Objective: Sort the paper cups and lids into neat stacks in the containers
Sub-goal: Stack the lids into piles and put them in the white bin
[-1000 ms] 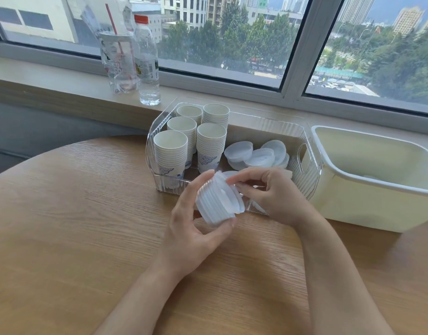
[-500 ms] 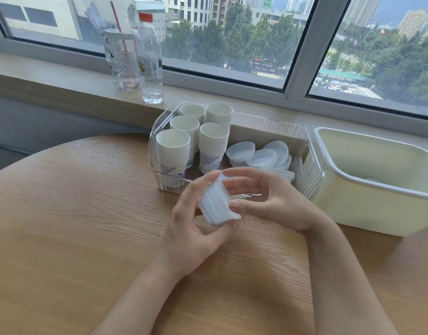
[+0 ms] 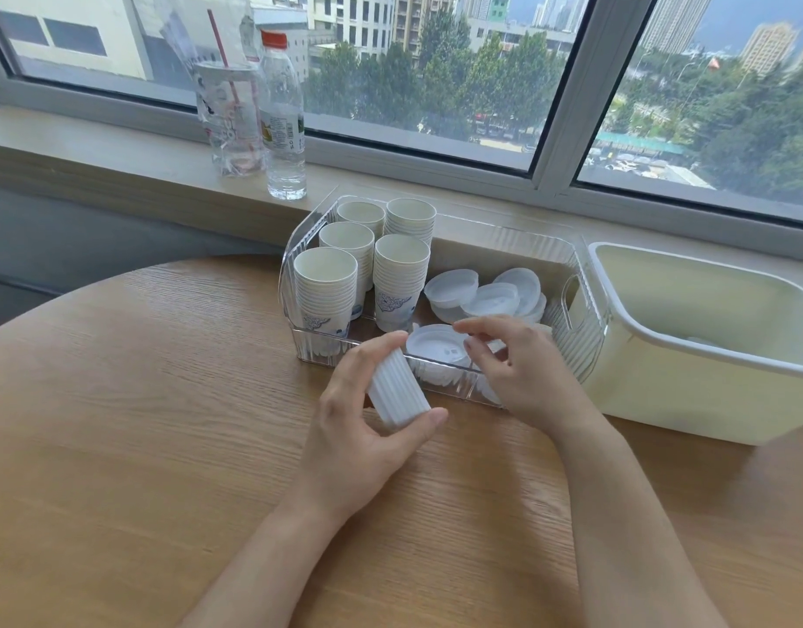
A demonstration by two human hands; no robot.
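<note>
Head view: the left hand [image 3: 358, 428] grips a stack of white lids [image 3: 397, 392] between thumb and curled fingers, held tilted just above the round wooden table [image 3: 141, 401], in front of the clear ribbed container [image 3: 571, 337]. The right hand [image 3: 522, 373] is beside it over the container's near edge, its fingers bent near a single lid [image 3: 435, 346]; whether it pinches that lid I cannot tell. Inside the container, five stacks of paper cups [image 3: 327, 287] stand upright at the left, loose lids [image 3: 485, 292] piled at the right. A cream tub [image 3: 689, 378] touches the container's right side.
</note>
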